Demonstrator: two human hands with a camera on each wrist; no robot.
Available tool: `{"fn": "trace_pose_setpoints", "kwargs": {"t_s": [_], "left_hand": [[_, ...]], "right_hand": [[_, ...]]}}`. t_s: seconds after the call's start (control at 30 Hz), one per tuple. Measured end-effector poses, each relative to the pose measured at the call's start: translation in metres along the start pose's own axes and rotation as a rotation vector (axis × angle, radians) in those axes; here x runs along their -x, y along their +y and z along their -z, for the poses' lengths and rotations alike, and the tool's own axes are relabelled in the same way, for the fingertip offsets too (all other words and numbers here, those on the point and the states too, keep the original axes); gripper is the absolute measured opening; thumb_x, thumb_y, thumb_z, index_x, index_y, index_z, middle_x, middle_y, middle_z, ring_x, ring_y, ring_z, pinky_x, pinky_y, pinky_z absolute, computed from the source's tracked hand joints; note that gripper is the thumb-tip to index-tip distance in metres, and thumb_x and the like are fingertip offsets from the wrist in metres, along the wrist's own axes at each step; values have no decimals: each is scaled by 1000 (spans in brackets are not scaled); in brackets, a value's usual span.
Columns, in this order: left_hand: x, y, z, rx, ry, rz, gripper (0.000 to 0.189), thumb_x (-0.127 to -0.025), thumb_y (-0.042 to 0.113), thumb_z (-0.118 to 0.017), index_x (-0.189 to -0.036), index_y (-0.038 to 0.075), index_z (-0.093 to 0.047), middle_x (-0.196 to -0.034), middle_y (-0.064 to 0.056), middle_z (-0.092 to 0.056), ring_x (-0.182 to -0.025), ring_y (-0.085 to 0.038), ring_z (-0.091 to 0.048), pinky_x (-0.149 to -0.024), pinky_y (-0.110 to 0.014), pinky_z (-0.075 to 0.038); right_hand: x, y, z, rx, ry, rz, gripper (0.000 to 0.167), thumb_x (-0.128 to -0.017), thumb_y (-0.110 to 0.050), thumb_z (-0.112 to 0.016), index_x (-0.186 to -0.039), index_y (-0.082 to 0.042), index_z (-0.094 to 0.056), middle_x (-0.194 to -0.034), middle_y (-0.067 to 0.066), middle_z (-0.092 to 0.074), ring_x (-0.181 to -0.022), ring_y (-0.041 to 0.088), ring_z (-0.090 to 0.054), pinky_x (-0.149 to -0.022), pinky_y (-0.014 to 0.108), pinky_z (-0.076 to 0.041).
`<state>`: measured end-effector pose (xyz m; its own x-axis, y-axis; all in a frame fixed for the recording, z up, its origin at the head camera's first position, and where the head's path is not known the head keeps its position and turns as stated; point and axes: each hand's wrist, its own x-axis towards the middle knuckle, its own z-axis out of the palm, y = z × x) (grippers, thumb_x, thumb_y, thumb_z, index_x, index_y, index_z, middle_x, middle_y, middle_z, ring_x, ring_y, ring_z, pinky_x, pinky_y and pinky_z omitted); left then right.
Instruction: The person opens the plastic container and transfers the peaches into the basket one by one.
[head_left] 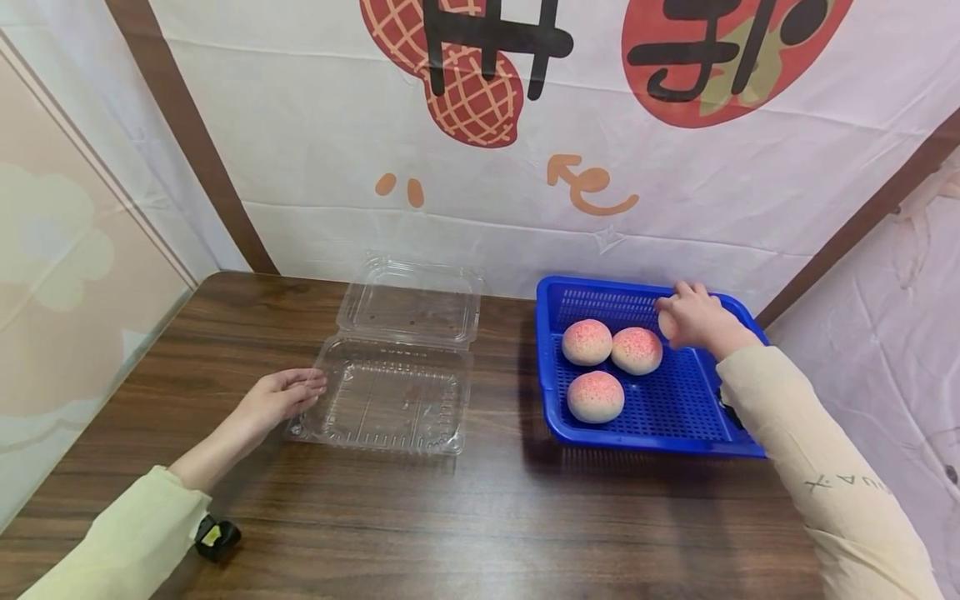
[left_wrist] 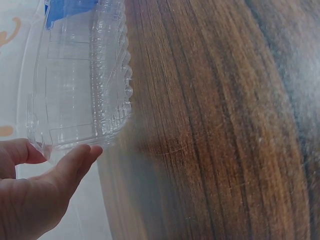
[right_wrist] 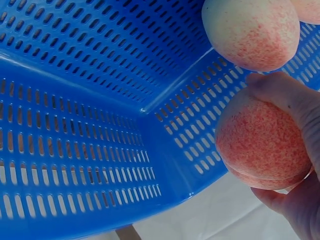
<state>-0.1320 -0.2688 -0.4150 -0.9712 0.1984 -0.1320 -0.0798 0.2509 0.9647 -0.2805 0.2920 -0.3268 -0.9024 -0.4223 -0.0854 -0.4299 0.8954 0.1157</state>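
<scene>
A clear plastic clamshell container (head_left: 397, 442) lies on the table with its lid (head_left: 412, 304) folded back. My left hand (head_left: 281, 396) grips the left side of its base; in the left wrist view, thumb and fingers (left_wrist: 75, 162) meet at the rim. My right hand (head_left: 701, 318) is over the back right of a blue perforated basket (head_left: 545, 367). It holds a pink-speckled peach (right_wrist: 265, 140), mostly hidden by the hand in the head view. Inside the basket are three more peaches: two side by side at the back (head_left: 587, 342) and one in front (head_left: 596, 397).
The brown wooden table (head_left: 480, 533) extends in front of both containers. Behind it hangs a white printed cloth (head_left: 487, 217), close to the lid and the basket. Another cloth (head_left: 892, 333) hangs at the right. A black device (head_left: 217, 536) is strapped at my left sleeve.
</scene>
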Motion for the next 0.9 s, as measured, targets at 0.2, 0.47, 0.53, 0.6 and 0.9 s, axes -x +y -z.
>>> {"fn": "trace_pose_setpoints", "kwargs": {"t_s": [0.2, 0.47, 0.53, 0.6, 0.9], "left_hand": [[-1, -1, -1, 24, -4, -19, 43, -95, -1, -35, -126, -28, -22, -128, -46, -29, -95, 7, -50, -85, -14, -47], [-2, -3, 0, 32, 0, -13, 43, -95, -1, -36, -126, -28, -23, -128, -46, -29, -95, 6, -50, -84, -14, -47], [-2, -4, 0, 32, 1, -13, 43, -95, -1, -36, -126, -28, -23, -128, -45, -29, -95, 6, -51, -84, -14, -47], [-3, -4, 0, 29, 2, -10, 43, -95, -1, -36, -126, -28, -23, -128, -45, -30, -95, 6, -51, -84, -14, -47], [-1, -2, 1, 28, 6, -4, 43, -95, 0, -36, -126, -27, -23, -128, -45, -30, -95, 6, -51, -84, -14, -47]], "right_hand": [[1, 4, -7, -11, -24, -26, 55, -62, -10, -76, -113, -1, -59, -114, 31, -41, -106, 51, -35, -75, 65, -42], [3, 10, -15, -60, -67, -72, 54, -63, -11, -75, -114, 0, -58, -114, 32, -43, -102, 50, -37, -77, 65, -40], [4, 11, -17, -65, -81, -81, 55, -64, -11, -75, -114, 0, -57, -113, 31, -43, -101, 49, -37, -77, 65, -40], [4, 12, -18, -70, -88, -83, 55, -63, -12, -75, -114, 1, -57, -112, 31, -43, -100, 49, -38, -75, 64, -41], [7, 14, -26, -114, -163, -107, 55, -64, -14, -77, -114, 0, -58, -118, 36, -41, -110, 57, -33, -82, 70, -36]]}}
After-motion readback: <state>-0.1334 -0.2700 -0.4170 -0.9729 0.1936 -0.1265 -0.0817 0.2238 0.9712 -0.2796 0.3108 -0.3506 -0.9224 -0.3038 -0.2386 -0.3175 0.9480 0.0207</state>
